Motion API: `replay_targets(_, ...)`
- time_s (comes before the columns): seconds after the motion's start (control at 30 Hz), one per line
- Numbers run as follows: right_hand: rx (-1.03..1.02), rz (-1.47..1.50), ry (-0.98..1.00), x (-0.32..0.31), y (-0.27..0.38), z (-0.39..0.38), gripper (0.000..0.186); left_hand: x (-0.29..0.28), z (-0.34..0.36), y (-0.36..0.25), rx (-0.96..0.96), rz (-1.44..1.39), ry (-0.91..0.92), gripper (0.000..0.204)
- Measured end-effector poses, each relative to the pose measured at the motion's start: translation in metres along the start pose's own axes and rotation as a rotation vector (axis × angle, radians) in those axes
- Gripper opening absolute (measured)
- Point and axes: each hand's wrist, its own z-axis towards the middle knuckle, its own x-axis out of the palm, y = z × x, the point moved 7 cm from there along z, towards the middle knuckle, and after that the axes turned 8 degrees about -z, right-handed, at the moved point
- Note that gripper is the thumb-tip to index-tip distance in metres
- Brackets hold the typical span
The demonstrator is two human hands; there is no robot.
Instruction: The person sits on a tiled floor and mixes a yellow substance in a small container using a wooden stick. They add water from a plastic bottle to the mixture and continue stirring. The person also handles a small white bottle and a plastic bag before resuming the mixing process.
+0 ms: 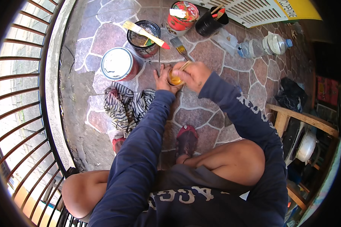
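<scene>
On the stone-patterned floor in front of me stands a small clear cup (175, 80) with amber liquid in it. My left hand (164, 78) curves round the cup's left side and steadies it. Above it, my right hand (196, 75) is closed on a thin wooden stick (185, 66), whose lower end seems to dip into the cup; the fingers partly hide it. Just beyond lies a flat paintbrush (179, 47) with a yellowish handle. Farther off, another paintbrush (144, 33) with pale bristles and a red handle tip rests across an open dark paint can (147, 52).
A lidded can (118, 63) and a striped cloth (125, 107) are at left. Behind stand a red can (182, 20) and a black container (211, 22) holding tools. Plastic bottles (267, 45) lie at far right. Metal railing (44, 94) borders the left; a wooden frame (307, 120) the right.
</scene>
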Motion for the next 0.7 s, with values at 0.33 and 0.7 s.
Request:
replay_targets(0.33, 0.080, -0.105, -0.046, -0.016, -0.005, 0.002, 0.024, -0.002, -0.001, -0.005, -0.041, -0.138, -0.050, 0.090)
replay_targets(0.7, 0.028, -0.095, 0.118, -0.004, 0.007, -0.011, 0.026, -0.019, -0.003, -0.027, 0.119, 0.030, -0.158, 0.080)
